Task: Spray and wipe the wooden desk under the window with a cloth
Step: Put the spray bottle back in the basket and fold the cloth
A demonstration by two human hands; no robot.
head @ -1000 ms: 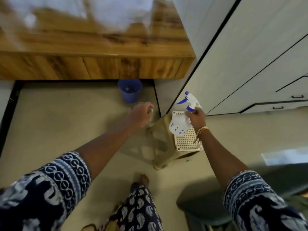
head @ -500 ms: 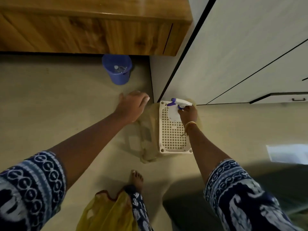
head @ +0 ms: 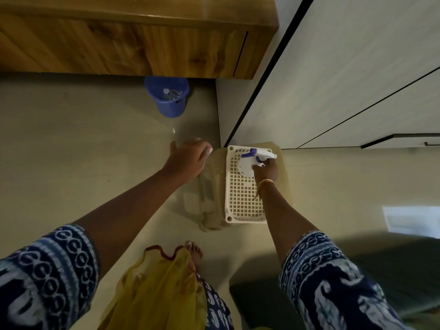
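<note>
My right hand (head: 267,169) grips a white spray bottle (head: 247,164) with a blue trigger head, standing on the cream perforated top of a low plastic stool (head: 240,201) on the floor. My left hand (head: 188,158) hovers with relaxed fingers just left of the stool, holding nothing that I can see. The wooden desk (head: 133,44) shows only its front panel and edge at the top of the view. A translucent beige cloth or bag (head: 209,186) drapes the stool's left side.
A blue bucket (head: 166,97) stands on the floor under the desk. White cabinet doors (head: 345,67) rise at the right. A dark green cushion (head: 262,301) lies at the lower right. My foot (head: 194,252) and a yellow scarf (head: 154,291) are below.
My right hand has lowered the spray bottle onto the stool top. The view has dropped toward the floor, and my left hand has stayed beside the stool.
</note>
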